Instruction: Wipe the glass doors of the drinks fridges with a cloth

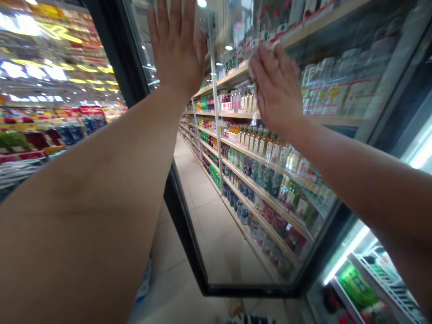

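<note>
In the head view, a glass cooler door (236,265) with a black frame stands swung open before me. My left hand (177,54) lies flat near the top of the pane by the door's left frame, fingers stretched out and holding nothing. Further right, my right hand (278,85) presses on the glass with bent fingers held close together. A pale, cloth-like edge (252,74) shows along its left side; the rest is hidden beneath the hand.
Beyond the glass, long shelves (256,155) of drink bottles run along an aisle with a tiled floor (209,225). At lower right, a lit cooler holds a green package (357,285) and wire racks (388,274). Blurred store displays (43,130) fill the left.
</note>
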{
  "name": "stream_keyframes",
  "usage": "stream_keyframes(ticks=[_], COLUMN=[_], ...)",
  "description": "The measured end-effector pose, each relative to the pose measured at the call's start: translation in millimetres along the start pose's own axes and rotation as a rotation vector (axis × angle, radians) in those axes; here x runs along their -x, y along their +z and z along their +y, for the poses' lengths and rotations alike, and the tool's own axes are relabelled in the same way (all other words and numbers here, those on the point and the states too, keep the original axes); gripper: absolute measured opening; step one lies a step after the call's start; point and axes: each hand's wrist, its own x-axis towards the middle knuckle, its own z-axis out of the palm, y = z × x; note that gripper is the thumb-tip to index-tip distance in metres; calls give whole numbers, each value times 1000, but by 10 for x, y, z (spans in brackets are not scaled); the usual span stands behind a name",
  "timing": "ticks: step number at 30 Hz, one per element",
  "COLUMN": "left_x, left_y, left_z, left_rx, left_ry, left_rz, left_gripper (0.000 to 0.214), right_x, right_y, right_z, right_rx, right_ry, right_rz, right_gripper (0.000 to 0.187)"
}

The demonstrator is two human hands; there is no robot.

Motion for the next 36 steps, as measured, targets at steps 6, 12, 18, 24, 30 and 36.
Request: stream_keyframes(ticks=[6, 12, 18, 24, 30, 36], left_x=[-7, -15, -33, -40, -33, -50], left_y=[-5, 41, 70, 79, 67, 51], left_z=[-24, -79, -115, -108, -75, -57], left_rx=[-46, -144, -172, -142, -123, -176], left_ry=[11, 18, -1, -7, -9, -62], left_rz=[1, -16, -58, -72, -67, -115], left_gripper=[63, 66, 69, 67, 65, 62], right_x=[10, 51, 155, 618, 545, 708], right_y=[-135, -212, -321, -141, -369, -315], right_z=[257, 381, 528, 815, 837, 857], right_rx=[-26, 76, 65, -59, 70, 133], right_ry=[-109, 132, 68, 273, 338, 489], right_rz=[-105, 84, 5, 110, -22, 114], right_gripper=[66, 64, 65, 76, 75, 76])
